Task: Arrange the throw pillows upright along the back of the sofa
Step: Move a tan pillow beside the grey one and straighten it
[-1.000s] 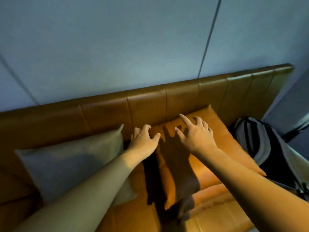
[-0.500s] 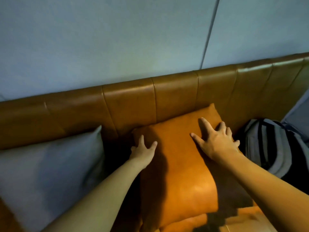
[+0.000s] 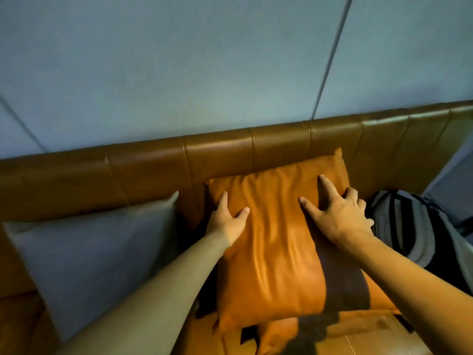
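Note:
An orange throw pillow [image 3: 276, 239] leans against the brown leather sofa back [image 3: 153, 172], its top corner near the backrest's upper edge. My left hand [image 3: 226, 221] presses on the pillow's left edge with fingers spread. Flat on the pillow's upper right side lies my right hand [image 3: 337, 213], fingers apart. A grey throw pillow [image 3: 97, 257] stands upright against the backrest to the left, apart from the orange one. Under the orange pillow's lower edge more orange fabric [image 3: 281, 331] shows; what it is I cannot tell.
A grey and black striped backpack [image 3: 414, 231] sits on the sofa seat at the right, close beside the orange pillow. A pale blue panelled wall [image 3: 204, 60] rises behind the backrest. The orange seat cushion [image 3: 371, 339] shows at the bottom right.
Both hands have spread apart across the orange pillow and pressed it back against the sofa back; the pillow now stands steeper with wrinkles. The view has drifted, bringing the grey pillow's top corner into sight.

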